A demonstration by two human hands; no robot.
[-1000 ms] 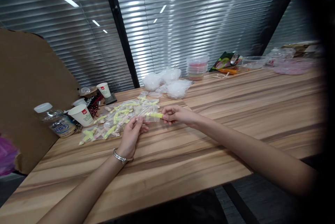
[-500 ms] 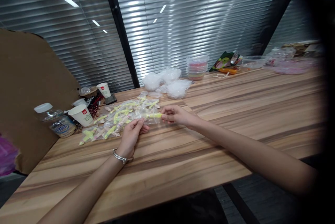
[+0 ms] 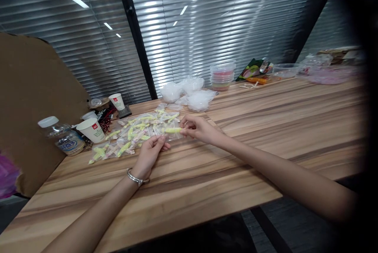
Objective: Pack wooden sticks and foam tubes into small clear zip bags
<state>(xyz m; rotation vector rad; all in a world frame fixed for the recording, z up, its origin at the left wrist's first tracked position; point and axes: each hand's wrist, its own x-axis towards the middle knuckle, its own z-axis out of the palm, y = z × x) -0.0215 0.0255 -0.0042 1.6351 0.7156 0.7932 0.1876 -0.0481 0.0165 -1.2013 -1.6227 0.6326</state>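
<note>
My right hand [image 3: 198, 130] pinches the right end of a slim yellow stick-like piece [image 3: 172, 130], whose exact kind I cannot make out. A small clear plastic bag [image 3: 178, 136] lies around or behind this piece; which of the two, I cannot tell. Just left and below, my left hand [image 3: 151, 152] has thumb and fingers closed on the bag's near edge, and a silver bracelet circles its wrist. Beyond both hands, several clear bags with yellow and pale pink pieces [image 3: 130, 133] are spread in a loose pile on the wooden table [image 3: 189, 190].
Left of the pile stand a paper cup [image 3: 91, 130], a second cup [image 3: 117, 101] and a white-lidded plastic jar [image 3: 68, 140]. Crumpled clear bags [image 3: 199, 100], stacked round tubs [image 3: 222, 76] and an orange tool [image 3: 256, 81] line the back. A cardboard panel [image 3: 35, 103] rises at left.
The yellow piece and my right hand have shifted slightly left. My left fingers have moved a little right along the bag. The pile looks unchanged.
</note>
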